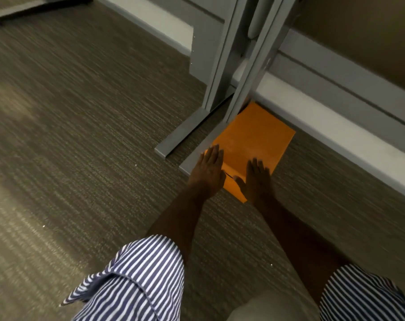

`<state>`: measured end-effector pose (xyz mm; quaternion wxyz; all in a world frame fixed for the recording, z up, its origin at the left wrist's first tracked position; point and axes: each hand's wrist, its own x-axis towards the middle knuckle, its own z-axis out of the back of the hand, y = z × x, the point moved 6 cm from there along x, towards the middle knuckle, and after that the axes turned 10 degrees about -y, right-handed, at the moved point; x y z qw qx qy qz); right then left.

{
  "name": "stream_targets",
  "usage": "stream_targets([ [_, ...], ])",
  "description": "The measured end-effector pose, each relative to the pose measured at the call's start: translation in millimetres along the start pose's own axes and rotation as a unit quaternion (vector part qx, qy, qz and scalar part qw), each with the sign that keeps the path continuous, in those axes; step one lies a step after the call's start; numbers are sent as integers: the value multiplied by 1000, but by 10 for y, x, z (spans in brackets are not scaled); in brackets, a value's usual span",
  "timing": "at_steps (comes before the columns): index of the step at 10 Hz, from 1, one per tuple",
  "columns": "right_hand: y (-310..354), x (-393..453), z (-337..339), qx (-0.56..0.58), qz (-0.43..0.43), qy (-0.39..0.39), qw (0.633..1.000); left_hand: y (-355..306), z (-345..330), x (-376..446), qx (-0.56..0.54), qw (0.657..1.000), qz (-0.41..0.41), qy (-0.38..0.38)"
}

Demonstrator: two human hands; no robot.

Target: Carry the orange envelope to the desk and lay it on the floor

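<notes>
The orange envelope lies flat on the carpet, partly over the grey foot of the desk leg. Its far corner reaches the base of the upright desk leg. My left hand rests palm down on the envelope's near left corner, fingers spread. My right hand lies flat on the near right part of the envelope, fingers apart. Neither hand grips it. The envelope's near edge is hidden under both hands.
Brown ribbed carpet covers the floor. A second grey desk leg with its foot stands just left of the envelope. A white baseboard and grey partition run along the right. Another grey foot lies far back left.
</notes>
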<state>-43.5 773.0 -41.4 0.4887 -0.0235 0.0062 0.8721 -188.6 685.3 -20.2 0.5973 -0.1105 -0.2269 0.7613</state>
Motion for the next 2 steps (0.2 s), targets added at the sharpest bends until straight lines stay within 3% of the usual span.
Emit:
stream_targets([
  [2, 284, -554, 534, 78, 32, -26, 996, -164, 702, -268, -1, 1000, 11, -1],
])
